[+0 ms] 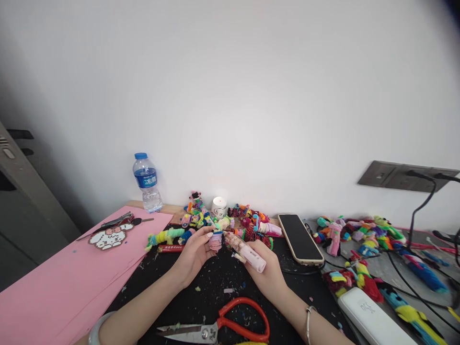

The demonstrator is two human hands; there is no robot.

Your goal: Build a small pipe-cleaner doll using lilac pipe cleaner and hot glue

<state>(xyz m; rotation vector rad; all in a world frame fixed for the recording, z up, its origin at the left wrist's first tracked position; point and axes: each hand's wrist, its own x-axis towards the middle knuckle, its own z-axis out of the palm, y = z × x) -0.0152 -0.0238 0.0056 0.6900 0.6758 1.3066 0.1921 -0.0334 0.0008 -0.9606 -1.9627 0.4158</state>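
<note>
My left hand (194,254) holds a small pink and blue fuzzy piece (216,240) between its fingertips, above the black mat (215,287). My right hand (268,270) grips a pale pink glue gun (247,252), whose tip points left and touches the fuzzy piece. Both hands meet at the middle of the desk. Just behind them lies a heap of colourful fuzzy figures (230,220).
Red-handled scissors (223,328) lie near the front edge. A phone (300,238) lies right of my hands, then more fuzzy figures (359,235), cables and a white power bank (373,318). Pink paper (53,282), a water bottle (147,182) and a small white jar (219,207) are left and behind.
</note>
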